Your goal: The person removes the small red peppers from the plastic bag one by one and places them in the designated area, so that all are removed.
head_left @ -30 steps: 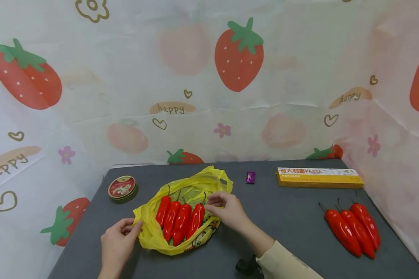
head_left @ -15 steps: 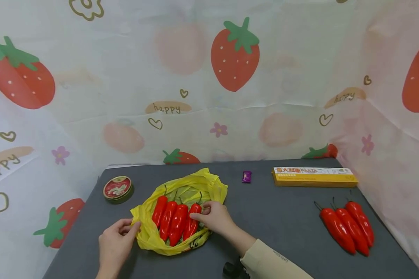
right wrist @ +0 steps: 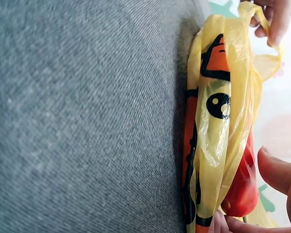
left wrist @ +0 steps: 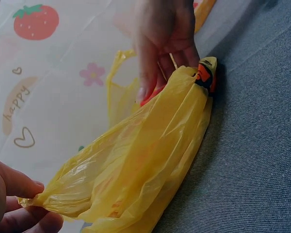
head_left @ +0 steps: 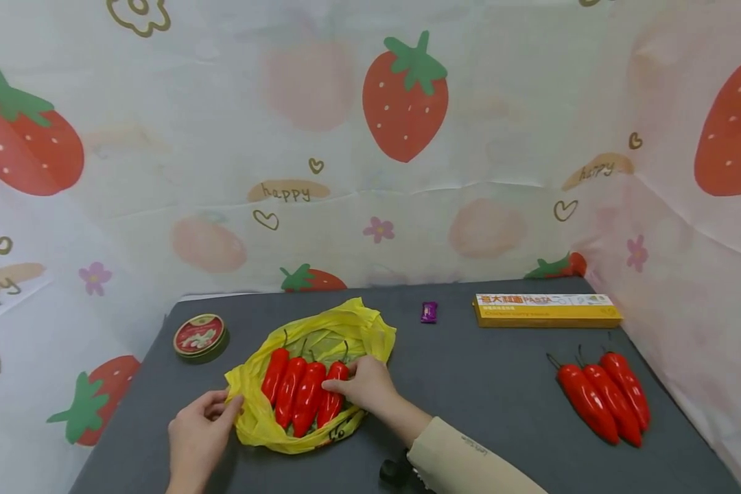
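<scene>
A yellow plastic bag (head_left: 256, 405) lies with its mouth spread on the dark table, several red chili peppers (head_left: 309, 394) side by side in it. My left hand (head_left: 199, 433) pinches the bag's left edge between thumb and fingers; in the left wrist view the bag film (left wrist: 136, 160) stretches from that pinch. At the bag's right side my right hand (head_left: 373, 387) grips the rightmost chili pepper (head_left: 330, 406), thumb on the near side, other fingers partly hidden. From the right wrist, that pepper's red end (right wrist: 242, 194) shows between thumb and fingers beside the printed bag wall (right wrist: 216, 131).
Three more red chili peppers (head_left: 617, 405) lie at the table's right. A yellow pasta box (head_left: 546, 315) is at the back right, with a small purple packet (head_left: 429, 312) left of it. A round red-lidded tin (head_left: 200, 336) stands left of the bag. A printed strawberry cloth (head_left: 321, 233) hangs behind.
My right hand has moved left and down from the bag's right rim onto the rightmost chili pepper. The left hand keeps its pinch on the bag. The whole view has shifted slightly.
</scene>
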`<state>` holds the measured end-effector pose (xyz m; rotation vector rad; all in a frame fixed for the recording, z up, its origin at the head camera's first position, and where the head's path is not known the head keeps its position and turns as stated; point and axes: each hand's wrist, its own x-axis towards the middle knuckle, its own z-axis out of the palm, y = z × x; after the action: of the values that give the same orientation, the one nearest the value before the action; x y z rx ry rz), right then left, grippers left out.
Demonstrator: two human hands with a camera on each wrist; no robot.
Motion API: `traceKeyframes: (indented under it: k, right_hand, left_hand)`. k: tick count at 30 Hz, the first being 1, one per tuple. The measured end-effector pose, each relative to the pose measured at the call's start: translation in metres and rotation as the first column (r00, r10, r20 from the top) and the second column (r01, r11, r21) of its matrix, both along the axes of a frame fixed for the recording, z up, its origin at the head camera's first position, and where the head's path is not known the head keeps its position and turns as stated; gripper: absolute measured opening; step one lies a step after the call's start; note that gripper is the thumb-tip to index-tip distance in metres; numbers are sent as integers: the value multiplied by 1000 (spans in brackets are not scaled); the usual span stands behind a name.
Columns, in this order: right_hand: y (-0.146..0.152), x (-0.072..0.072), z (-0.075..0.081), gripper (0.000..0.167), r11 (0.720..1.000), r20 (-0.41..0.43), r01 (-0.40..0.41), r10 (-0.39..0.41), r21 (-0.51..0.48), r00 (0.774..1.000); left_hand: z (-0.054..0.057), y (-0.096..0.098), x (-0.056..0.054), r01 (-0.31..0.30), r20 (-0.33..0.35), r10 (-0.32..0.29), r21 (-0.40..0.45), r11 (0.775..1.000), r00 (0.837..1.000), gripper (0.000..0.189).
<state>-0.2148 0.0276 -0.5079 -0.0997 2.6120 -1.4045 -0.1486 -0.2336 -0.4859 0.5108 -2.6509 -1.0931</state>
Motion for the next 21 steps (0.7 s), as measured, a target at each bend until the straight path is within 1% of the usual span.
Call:
traceKeyframes:
  k: [4,6,8,10,12,13,15,16,20,21]
  right_hand:
    - [-3,0,1,56,999,6,19,-19,42,1000]
    - [-3,-1,0,54,999,18,16,-16,41,1000]
    - [0,-2,-2,51,1000,46,16,-16,6,999]
    - [4,-5,-4,39,995,106,31,-21,-98,994]
    - [9,-7,-6,25,973,185,63,-22,-221,982]
    - [12,-8,-6,24,957,214,75,-13,-280,977]
    - [17,-9,-6,36,917,257,88,17,-389,966]
    - [19,-10,-7,42,903,262,80,37,-423,964]
    - [27,-10,-4,54,872,230,17,110,-488,967]
    - [29,-10,-5,56,869,218,3,121,-495,968]
  left_hand:
    - [-1,-2,0,6,3,-6,2,1000,1000,36]
    - [-2,-4,0,8,3,-8,3,1000,1000,37]
    - [-2,-4,0,1,3,-1,-1,1000,1000,37]
    - [-3,-5,-1,-1,5,1,-1,1000,1000,38]
    - [-3,-5,-1,1,8,-1,-4,1000,1000,38]
    - [-3,-5,-1,1,11,-1,-4,1000,1000,38]
    - [-3,-5,-1,8,13,-8,-3,1000,1000,39]
    - [-3,-5,-1,10,14,-10,-3,1000,1000,39]
    - [-2,-3,-2,16,5,-16,-7,1000,1000,39]
    - [-2,-3,-2,18,3,-18,-7,1000,1000,39]
